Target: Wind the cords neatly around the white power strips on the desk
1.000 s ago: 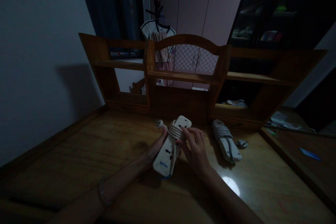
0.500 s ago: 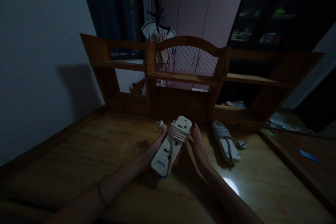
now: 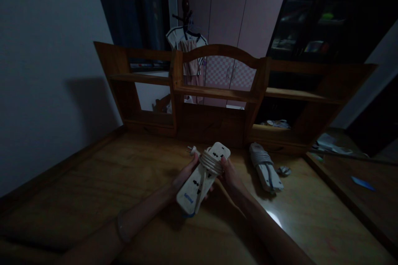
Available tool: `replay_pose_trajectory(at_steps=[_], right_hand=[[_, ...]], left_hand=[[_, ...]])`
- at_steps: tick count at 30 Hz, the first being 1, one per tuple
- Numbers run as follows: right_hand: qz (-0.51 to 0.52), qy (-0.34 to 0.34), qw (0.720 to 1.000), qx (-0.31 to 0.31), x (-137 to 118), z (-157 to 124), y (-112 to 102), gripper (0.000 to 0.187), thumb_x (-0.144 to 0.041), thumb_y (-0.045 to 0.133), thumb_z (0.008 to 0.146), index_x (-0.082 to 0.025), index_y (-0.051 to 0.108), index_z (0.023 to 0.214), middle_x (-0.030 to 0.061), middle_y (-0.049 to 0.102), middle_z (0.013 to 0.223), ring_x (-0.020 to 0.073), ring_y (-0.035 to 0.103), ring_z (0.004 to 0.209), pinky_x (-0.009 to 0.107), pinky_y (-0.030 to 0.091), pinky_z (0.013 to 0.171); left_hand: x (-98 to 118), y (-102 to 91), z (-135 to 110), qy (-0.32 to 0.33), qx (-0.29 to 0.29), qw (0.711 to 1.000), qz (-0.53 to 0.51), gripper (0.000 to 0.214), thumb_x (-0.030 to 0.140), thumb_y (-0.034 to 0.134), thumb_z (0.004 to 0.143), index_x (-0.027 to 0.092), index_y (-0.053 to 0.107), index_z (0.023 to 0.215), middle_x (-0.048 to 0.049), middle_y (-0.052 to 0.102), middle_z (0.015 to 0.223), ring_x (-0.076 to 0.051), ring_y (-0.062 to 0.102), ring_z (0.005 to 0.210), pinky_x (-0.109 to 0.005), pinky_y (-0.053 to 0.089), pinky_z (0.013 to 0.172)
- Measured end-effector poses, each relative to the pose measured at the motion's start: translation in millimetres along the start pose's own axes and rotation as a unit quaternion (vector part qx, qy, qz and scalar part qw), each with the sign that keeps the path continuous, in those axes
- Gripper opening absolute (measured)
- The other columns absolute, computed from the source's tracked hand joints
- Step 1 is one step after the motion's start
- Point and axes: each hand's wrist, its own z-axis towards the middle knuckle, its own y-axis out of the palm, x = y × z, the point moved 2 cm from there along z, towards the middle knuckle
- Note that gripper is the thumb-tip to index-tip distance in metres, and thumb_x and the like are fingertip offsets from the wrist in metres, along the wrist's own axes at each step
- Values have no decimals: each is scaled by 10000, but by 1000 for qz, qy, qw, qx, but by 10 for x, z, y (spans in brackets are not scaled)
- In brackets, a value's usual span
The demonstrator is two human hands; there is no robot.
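A white power strip [image 3: 190,192] with blue lettering is held tilted above the wooden desk, its cord [image 3: 211,163] wound several times around the upper part. My left hand [image 3: 185,169] grips it from the left and beneath, with some fingertips showing past the right edge. The plug [image 3: 193,150] sticks out beside my left thumb, prongs pointing left. My right hand [image 3: 229,173] is closed on the right side, its thumb on the wound cord near the top sockets. Its other fingers are mostly hidden behind the strip.
On the desk [image 3: 124,174] at right lies a second power strip [image 3: 266,169] with wrapped cord, its plug [image 3: 284,170] beside it. A wooden shelf unit [image 3: 214,91] stands along the back. A blue card [image 3: 363,183] lies on the surface at far right.
My right hand has moved in from the right, and its thumb now presses on the wound cord. The power strip has shifted slightly lower in view.
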Motion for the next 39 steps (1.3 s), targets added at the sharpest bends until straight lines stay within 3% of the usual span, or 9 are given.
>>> replay_pose_trajectory(at_steps=[6, 13, 19, 26, 32, 39], right_hand=[[-28, -3, 1000, -4, 22, 25, -70, 417, -555, 542, 835, -308, 563, 1171, 15, 642, 1149, 207, 600, 926, 299, 467, 707], [-51, -13, 999, -10, -14, 28, -108, 404, -493, 604, 818, -246, 581, 1137, 42, 665, 1054, 184, 587, 805, 254, 438, 606], [-18, 11, 1000, -10, 41, 70, -125, 419, -460, 645, 790, -277, 591, 1163, 23, 663, 1088, 184, 594, 832, 251, 434, 629], [7, 11, 1000, -24, 38, 39, -80, 422, -444, 635, 813, -296, 566, 1202, 22, 635, 1168, 204, 589, 968, 297, 452, 732], [80, 28, 995, -54, -63, 15, -6, 382, -444, 577, 858, -261, 560, 1193, 26, 634, 1178, 203, 600, 984, 311, 466, 772], [76, 42, 996, -37, -44, 13, -22, 406, -391, 639, 821, -256, 552, 1194, 29, 633, 1178, 209, 600, 991, 325, 478, 793]], left_hand=[[-19, 34, 3, 37, 21, 999, -4, 760, 757, 301, 805, 142, 598, 1140, -126, 675, 850, -239, 666, 658, -342, 538, 531], [-28, 16, -8, 14, 29, 999, 18, 808, 773, 294, 793, 102, 604, 1120, -143, 676, 823, -234, 660, 641, -321, 529, 532], [-11, 51, -19, 43, 45, 998, 30, 746, 734, 311, 823, 152, 554, 1221, -123, 685, 828, -228, 659, 605, -327, 528, 507], [-40, 21, 17, 75, 47, 996, 34, 720, 707, 304, 849, 131, 587, 1176, -123, 681, 794, -218, 654, 602, -311, 521, 521], [-82, -39, 50, 62, 38, 997, 32, 747, 733, 301, 829, 120, 601, 1132, -144, 680, 838, -221, 660, 641, -317, 530, 538], [-82, -20, 50, 25, 53, 997, 40, 837, 779, 275, 793, 70, 623, 1071, -148, 677, 735, -213, 647, 566, -297, 517, 507]])
